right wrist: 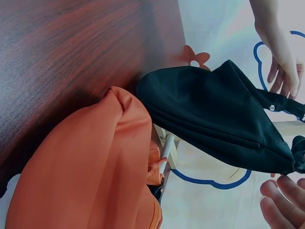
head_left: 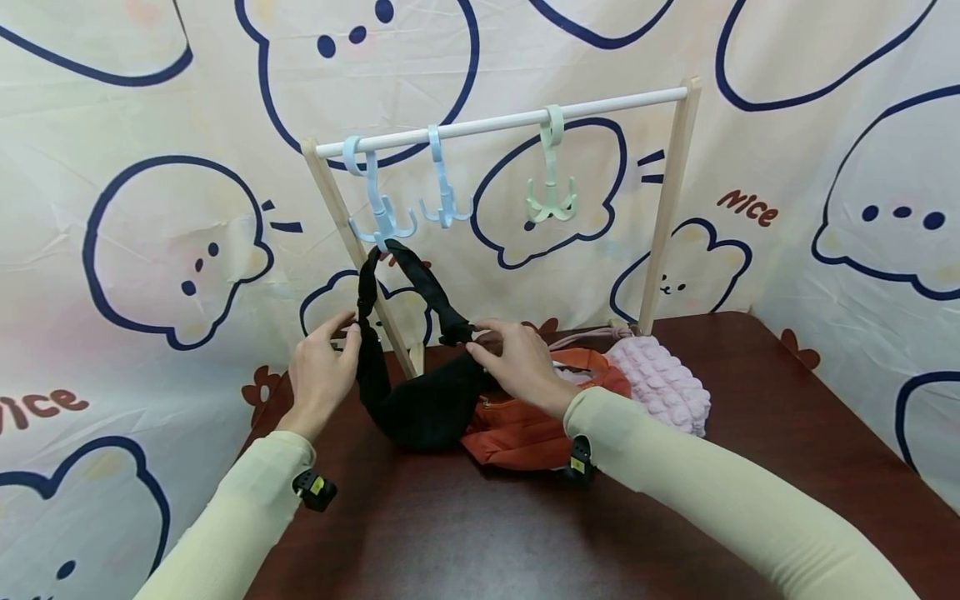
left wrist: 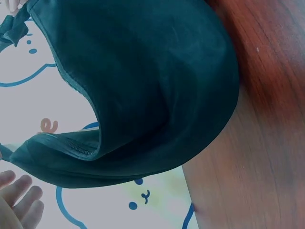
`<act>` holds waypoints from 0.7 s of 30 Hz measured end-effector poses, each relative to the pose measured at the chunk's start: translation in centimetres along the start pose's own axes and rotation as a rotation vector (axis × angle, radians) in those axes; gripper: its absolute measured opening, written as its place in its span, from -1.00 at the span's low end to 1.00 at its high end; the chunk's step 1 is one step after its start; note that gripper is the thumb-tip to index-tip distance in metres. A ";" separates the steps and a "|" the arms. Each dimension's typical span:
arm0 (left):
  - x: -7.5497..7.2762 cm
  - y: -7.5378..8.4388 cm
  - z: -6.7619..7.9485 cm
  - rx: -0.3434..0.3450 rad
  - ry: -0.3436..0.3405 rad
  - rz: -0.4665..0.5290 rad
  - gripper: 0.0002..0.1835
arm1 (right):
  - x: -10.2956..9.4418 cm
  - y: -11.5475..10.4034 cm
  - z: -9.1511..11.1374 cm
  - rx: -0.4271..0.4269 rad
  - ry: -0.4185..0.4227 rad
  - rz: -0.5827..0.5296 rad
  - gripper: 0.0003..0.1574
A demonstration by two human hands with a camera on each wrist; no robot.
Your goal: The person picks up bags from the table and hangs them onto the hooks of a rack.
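at frame centre the bag hangs by its strap from the leftmost hook of the rack, between left hand and right hand, with a second bag lower right and a quilted bag further right, on the table.

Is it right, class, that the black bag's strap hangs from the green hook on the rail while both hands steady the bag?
Not quite. The head view shows the black bag's strap on the leftmost blue hook; the green hook is empty. The left hand and right hand do steady the black bag.
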State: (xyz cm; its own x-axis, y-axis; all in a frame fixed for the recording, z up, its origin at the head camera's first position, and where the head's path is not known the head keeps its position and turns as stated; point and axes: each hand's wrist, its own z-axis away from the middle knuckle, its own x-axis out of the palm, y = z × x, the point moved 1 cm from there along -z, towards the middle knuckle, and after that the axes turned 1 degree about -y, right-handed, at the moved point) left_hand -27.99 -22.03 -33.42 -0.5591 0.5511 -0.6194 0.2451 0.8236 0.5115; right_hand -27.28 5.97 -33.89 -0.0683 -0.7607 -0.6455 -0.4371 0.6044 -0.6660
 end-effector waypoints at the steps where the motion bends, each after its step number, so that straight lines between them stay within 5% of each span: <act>1: 0.0 0.0 0.0 -0.001 0.000 0.000 -0.60 | -0.1 0.0 0.0 0.000 -0.003 -0.004 -0.52; 21: -0.4 0.2 1.0 0.006 0.053 0.070 -0.68 | -1.0 2.0 0.6 0.028 0.007 0.006 -0.62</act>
State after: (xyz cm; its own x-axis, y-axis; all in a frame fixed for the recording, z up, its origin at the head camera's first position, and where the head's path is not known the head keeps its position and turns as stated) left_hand -26.96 -21.92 -33.64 -0.5815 0.5998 -0.5497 0.2895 0.7840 0.5491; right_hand -27.53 8.13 -34.82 -0.0771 -0.7589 -0.6466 -0.4118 0.6149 -0.6726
